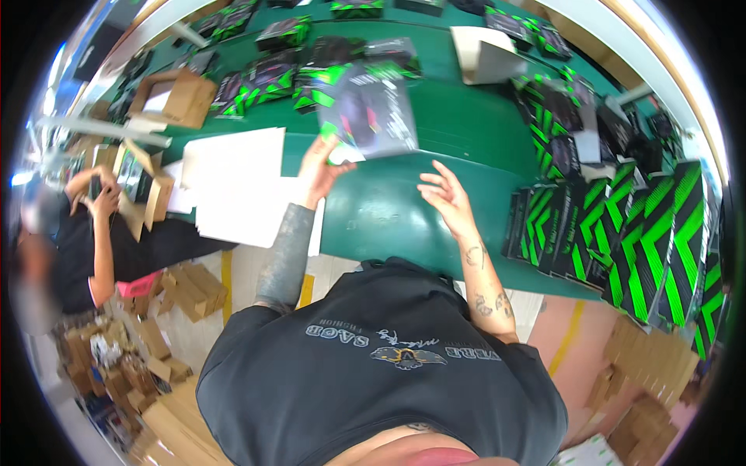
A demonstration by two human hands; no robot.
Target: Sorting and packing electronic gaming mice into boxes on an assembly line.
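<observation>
My left hand [318, 167] grips the lower left corner of a flat grey and green printed box [377, 113], which is tilted up above the green table [373, 206]. A mouse-like picture shows on its front, and its edges are a little smeared by motion. To the right of the box my right hand [448, 194] hovers over the table with its fingers apart and nothing in it. White sheets [237, 186] lie stacked just left of my left forearm.
Black and green boxes [268, 78] fill the table's far side, and more boxes [653, 241] stand upright at the right. An open cardboard box [175, 97] sits at the far left. Another person [78, 241] works on the left. Cartons [124, 365] lie on the floor.
</observation>
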